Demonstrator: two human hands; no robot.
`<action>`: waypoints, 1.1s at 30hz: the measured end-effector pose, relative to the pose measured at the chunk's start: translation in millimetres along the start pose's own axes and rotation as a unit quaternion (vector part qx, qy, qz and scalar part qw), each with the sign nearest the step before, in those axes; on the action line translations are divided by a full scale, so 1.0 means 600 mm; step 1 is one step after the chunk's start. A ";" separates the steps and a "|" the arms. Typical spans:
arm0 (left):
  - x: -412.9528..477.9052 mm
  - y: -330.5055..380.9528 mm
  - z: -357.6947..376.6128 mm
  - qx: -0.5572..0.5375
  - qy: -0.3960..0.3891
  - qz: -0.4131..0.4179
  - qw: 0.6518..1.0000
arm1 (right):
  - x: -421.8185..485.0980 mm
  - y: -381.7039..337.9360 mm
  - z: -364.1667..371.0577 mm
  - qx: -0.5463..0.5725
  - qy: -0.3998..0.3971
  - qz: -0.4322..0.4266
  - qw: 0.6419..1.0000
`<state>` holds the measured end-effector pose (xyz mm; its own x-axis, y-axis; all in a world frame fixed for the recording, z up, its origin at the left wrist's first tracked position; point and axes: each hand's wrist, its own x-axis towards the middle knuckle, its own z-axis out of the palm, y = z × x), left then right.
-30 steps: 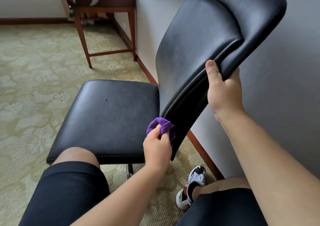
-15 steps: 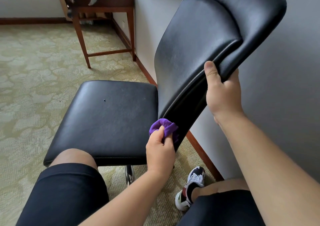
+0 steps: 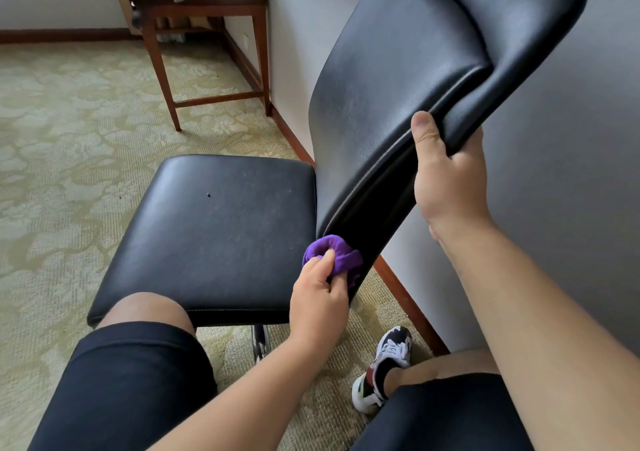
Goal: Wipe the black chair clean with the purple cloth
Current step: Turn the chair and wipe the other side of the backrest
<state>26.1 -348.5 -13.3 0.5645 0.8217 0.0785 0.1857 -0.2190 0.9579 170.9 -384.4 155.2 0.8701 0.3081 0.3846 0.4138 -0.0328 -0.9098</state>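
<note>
black chair (image 3: 381, 121): I log it side-on to the camera, standing on the carpet close to the grey wall (image 3: 571, 208).
seat (image 3: 214, 236): flat black pad on the left of my feed, with faint dusty marks and one small speck (image 3: 208, 194) near its middle. The person's left knee (image 3: 145, 308) overlaps its near edge.
backrest (image 3: 433, 52): a curved black panel rising to the right of the seat, its near edge turned toward me.
purple cloth (image 3: 343, 255): bunched into a wad and pressed against the bottom of the backrest's near edge, just beside the seat's rear corner.
left hand (image 3: 318, 307): fingers and thumb curled, pinching the purple cloth.
right hand (image 3: 446, 180): clamped on the backrest's near edge, higher up. The thumb lies on the front face and the fingers wrap behind.
chair leg (image 3: 259, 341): shiny metal, below the seat's near edge.
carpet (image 3: 69, 132): pale green-beige with a blotched pattern.
skirting board (image 3: 405, 298): reddish-brown, along the foot of the wall.
wooden counter (image 3: 207, 11): in the far corner against the wall, carrying a dark bag and pale fabric. I cannot read more than that.
sneaker (image 3: 388, 364): white, black and red, on the carpet near the skirting board.
shorts (image 3: 131, 381): black, on both thighs.
</note>
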 end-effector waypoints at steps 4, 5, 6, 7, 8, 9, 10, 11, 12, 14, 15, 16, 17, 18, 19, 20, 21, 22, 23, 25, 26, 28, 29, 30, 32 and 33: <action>-0.004 -0.008 0.003 -0.021 0.003 -0.031 0.999 | -0.001 0.001 -0.002 0.001 -0.006 -0.001 1.000; -0.007 -0.014 0.002 -0.026 0.005 -0.046 0.999 | -0.001 0.000 -0.002 0.001 -0.005 0.000 1.000; -0.009 -0.020 0.001 -0.032 0.005 -0.068 0.997 | -0.001 0.001 -0.002 0.000 -0.005 0.000 1.000; -0.008 -0.025 0.000 -0.040 0.001 -0.097 0.994 | -0.001 0.001 -0.002 -0.002 -0.007 0.001 1.000; -0.007 -0.028 0.000 -0.049 -0.006 -0.126 0.991 | -0.001 0.001 -0.002 -0.002 -0.008 0.001 1.000; -0.006 -0.028 -0.001 -0.055 -0.017 -0.149 0.987 | -0.001 0.000 -0.002 -0.002 -0.010 0.001 1.000; -0.006 -0.027 -0.003 -0.058 -0.023 -0.159 0.985 | 0.000 0.000 -0.002 -0.001 -0.010 0.002 1.000; -0.006 -0.023 -0.004 -0.061 -0.022 -0.154 0.986 | 0.000 0.000 -0.002 -0.001 -0.009 0.002 1.000; -0.006 -0.018 -0.005 -0.067 -0.015 -0.133 0.989 | 0.000 -0.001 -0.002 -0.001 -0.008 0.001 1.000; -0.003 -0.003 -0.008 -0.070 -0.001 -0.068 0.995 | -0.001 -0.001 -0.001 -0.002 -0.005 -0.001 1.000; 0.001 0.003 -0.009 -0.064 0.004 -0.042 0.997 | -0.001 -0.001 -0.002 -0.003 -0.004 -0.002 1.000; 0.005 0.006 -0.009 -0.063 0.007 -0.034 0.997 | -0.001 -0.001 -0.002 -0.004 -0.004 -0.001 1.000; 0.009 0.007 -0.007 -0.074 0.007 -0.047 0.996 | -0.001 0.000 -0.002 -0.003 -0.006 0.000 1.000; 0.009 0.007 -0.007 -0.098 0.006 -0.074 0.992 | -0.001 0.000 -0.001 -0.002 -0.009 0.002 1.000; 0.007 0.004 -0.004 -0.128 0.008 -0.105 0.986 | -0.001 -0.001 -0.001 0.000 -0.011 0.003 1.000; 0.003 0.003 -0.001 -0.157 0.013 -0.134 0.978 | -0.001 -0.002 0.000 0.001 -0.009 0.002 1.000; 0.000 0.004 0.007 -0.184 0.019 -0.162 0.969 | -0.001 -0.002 -0.001 0.001 -0.007 0.000 1.000; -0.002 0.005 0.016 -0.214 0.031 -0.190 0.958 | -0.001 -0.002 -0.002 0.002 -0.006 0.000 1.000; -0.003 0.006 0.027 -0.243 0.048 -0.216 0.944 | -0.002 -0.002 -0.002 0.003 -0.008 0.001 1.000; -0.001 0.006 0.049 -0.264 0.087 -0.283 0.918 | -0.003 -0.005 -0.002 0.002 -0.010 0.003 1.000; -0.001 0.003 0.058 -0.255 0.106 -0.328 0.903 | -0.003 -0.006 -0.002 0.000 -0.011 0.004 1.000; -0.003 -0.011 0.071 -0.235 0.113 -0.400 0.879 | -0.004 -0.005 -0.003 -0.002 -0.013 0.003 1.000; -0.006 -0.018 0.074 -0.229 0.086 -0.410 0.879 | -0.004 -0.004 -0.003 -0.001 -0.013 0.001 1.000; -0.007 -0.026 0.075 -0.218 0.047 -0.396 0.891 | -0.004 -0.004 -0.004 -0.001 -0.014 -0.001 1.000; 0.003 -0.040 0.070 -0.135 -0.022 -0.352 0.926 | -0.003 -0.003 -0.006 -0.003 -0.015 0.003 1.000; 0.013 -0.045 0.064 -0.074 -0.044 -0.333 0.939 | -0.002 -0.002 -0.006 -0.003 -0.016 0.005 1.000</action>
<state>56.3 -356.3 -49.0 0.4279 0.7023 -0.5689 0.4111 0.4094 0.8145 170.2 -388.1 156.6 0.8656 0.3372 0.3701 0.4064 -0.0414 -0.9128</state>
